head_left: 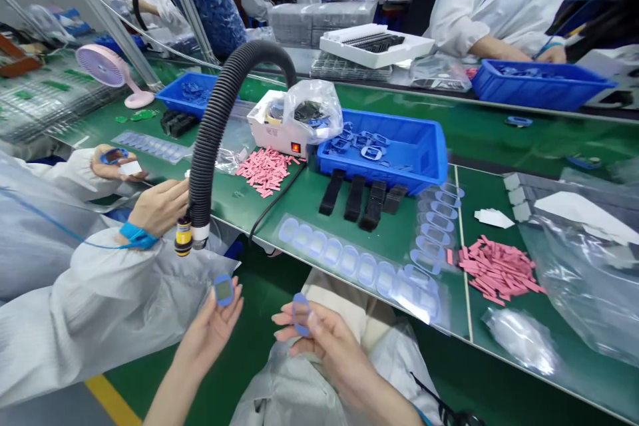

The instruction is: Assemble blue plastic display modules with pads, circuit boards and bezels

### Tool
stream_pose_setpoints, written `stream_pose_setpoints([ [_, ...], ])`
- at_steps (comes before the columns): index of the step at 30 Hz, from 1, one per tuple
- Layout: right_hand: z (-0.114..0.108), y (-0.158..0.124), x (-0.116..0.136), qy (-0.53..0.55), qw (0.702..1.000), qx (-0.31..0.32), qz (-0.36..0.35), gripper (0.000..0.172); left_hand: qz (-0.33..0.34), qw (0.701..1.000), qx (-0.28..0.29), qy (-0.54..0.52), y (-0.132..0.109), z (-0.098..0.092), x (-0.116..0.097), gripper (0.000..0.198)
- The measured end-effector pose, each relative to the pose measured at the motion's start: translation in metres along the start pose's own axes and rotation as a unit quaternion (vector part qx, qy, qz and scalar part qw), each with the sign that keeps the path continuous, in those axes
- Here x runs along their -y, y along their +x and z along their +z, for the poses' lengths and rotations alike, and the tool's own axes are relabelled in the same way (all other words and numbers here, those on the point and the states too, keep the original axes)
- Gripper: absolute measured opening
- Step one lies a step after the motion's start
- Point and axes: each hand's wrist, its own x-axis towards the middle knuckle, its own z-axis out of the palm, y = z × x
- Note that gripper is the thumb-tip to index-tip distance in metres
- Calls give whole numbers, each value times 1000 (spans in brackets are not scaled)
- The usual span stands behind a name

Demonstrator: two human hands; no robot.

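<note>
Two blue frames are held up in front of the person, one in each hand, just off the edge of the tabletop [524, 160]. The left hand [210, 333] pinches its frame [223, 290] between thumb and fingers [236, 294], which are barely parted around its rim. The frame's centre looks dark. The right hand [332, 353] has its fingers [294, 327] curled closely around the lower part of the other frame [301, 314], which stands on edge.

To the left, a co-worker's hand [160, 208], with a blue wrist strap [137, 236], is beside a black hose [214, 126] ending in a yellow nozzle [183, 236]. Another co-worker's hand [114, 166] holds a blue piece and a white slip.

Nearest the person's hands on the tabletop, a clear tray [349, 259] with blue-tinted pockets runs along the edge. Behind it lie four black blocks [357, 200] and a blue bin [384, 153] of frames. Pink strips lie in two piles, one [267, 170] left of the bin and one [499, 271] to the right. A white box [272, 130] with a red switch sits beside the bin, under a plastic bag [313, 110].
</note>
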Motion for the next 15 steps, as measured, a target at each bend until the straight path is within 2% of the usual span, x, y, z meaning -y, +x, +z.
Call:
stream_pose_setpoints([
  [3,-10,-26,34,-42,988,9,-149,44,-65,997,44,21,-26,36,34,30],
  [4,-15,-33,43,-51,981,4,-185,42,-109,990,91,17,-35,52,45,24],
  [6,-26,-46,57,-57,974,-15,-221,44,-139,969,206,-6,-53,84,66,15],
  [7,-32,-52,62,-58,972,-25,-225,45,-154,955,254,-10,-62,99,74,19],
  [9,-43,-63,69,-58,971,-44,-229,47,-183,931,315,-16,-79,125,89,20],
  [12,-56,-77,76,-100,963,-92,-234,56,-216,912,350,-1,-98,150,107,21],
  [15,-66,-87,82,-163,944,-153,-243,67,-233,906,354,19,-107,165,120,26],
])
